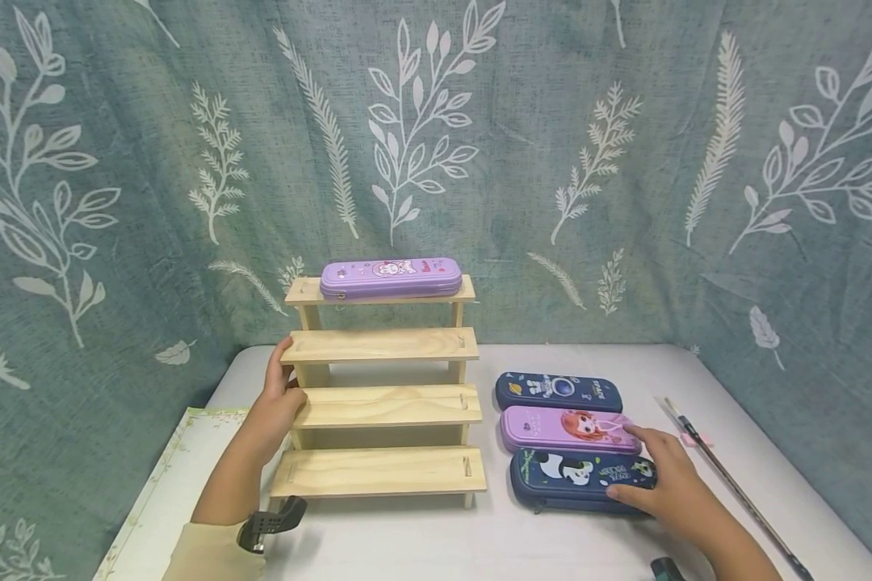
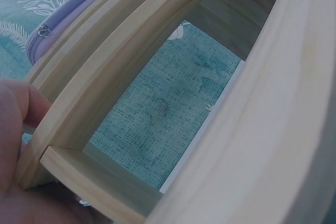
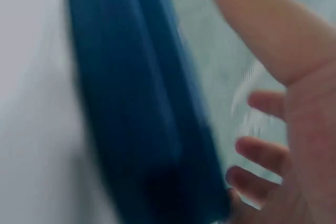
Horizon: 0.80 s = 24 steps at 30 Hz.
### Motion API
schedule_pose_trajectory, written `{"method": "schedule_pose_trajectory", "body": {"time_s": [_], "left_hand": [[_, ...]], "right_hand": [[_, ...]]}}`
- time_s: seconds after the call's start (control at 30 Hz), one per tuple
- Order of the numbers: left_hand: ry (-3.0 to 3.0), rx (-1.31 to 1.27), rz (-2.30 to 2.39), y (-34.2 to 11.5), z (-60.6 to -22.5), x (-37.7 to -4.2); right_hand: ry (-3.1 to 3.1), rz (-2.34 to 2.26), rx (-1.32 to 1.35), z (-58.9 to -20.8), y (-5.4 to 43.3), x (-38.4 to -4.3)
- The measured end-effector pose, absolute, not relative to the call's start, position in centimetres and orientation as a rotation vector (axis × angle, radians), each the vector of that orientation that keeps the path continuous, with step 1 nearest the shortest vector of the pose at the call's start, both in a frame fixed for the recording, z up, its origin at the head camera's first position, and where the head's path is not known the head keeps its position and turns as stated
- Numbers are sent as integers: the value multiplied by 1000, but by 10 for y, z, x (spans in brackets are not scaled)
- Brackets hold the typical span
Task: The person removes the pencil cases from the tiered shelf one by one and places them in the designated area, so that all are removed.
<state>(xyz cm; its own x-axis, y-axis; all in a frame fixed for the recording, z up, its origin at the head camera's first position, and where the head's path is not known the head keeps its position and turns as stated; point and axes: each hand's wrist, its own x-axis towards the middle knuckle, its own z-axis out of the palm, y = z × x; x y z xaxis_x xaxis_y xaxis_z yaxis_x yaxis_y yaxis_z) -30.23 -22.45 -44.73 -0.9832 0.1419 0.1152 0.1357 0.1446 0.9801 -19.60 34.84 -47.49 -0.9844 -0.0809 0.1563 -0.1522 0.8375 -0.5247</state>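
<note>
My left hand (image 1: 274, 411) grips the left side of a four-tier wooden rack (image 1: 385, 472), its fingers curled round a board end, as the left wrist view shows up close. On the top tier lies a purple pencil case (image 1: 391, 278). Over the right end of the dark blue panda pencil case (image 1: 581, 480) hovers my right hand (image 1: 668, 476), thumb and index finger spread. Its index finger reaches over the pink girl pencil case (image 1: 567, 429). Behind these lies a navy astronaut pencil case (image 1: 559, 390). The blue case's side (image 3: 142, 98) looks blurred in the right wrist view.
A long paintbrush (image 1: 734, 484) lies on the white table (image 1: 407, 549) at the right, beside a small pink item (image 1: 698, 439). Green patterned curtain (image 1: 509, 161) surrounds the table's back and sides. A leaf-edged cloth (image 1: 189, 452) lies at the left.
</note>
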Motion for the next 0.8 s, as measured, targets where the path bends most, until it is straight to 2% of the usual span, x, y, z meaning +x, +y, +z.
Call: {"method": "schedule_pose_trajectory", "body": {"time_s": [0.43, 0.8], "left_hand": [[2383, 308, 2025, -224, -449, -303], [2383, 312, 2025, -226, -450, -304]], "right_hand": [[-2753, 901, 530, -391, 272, -262], [-2726, 1018, 633, -352, 212, -311]]}}
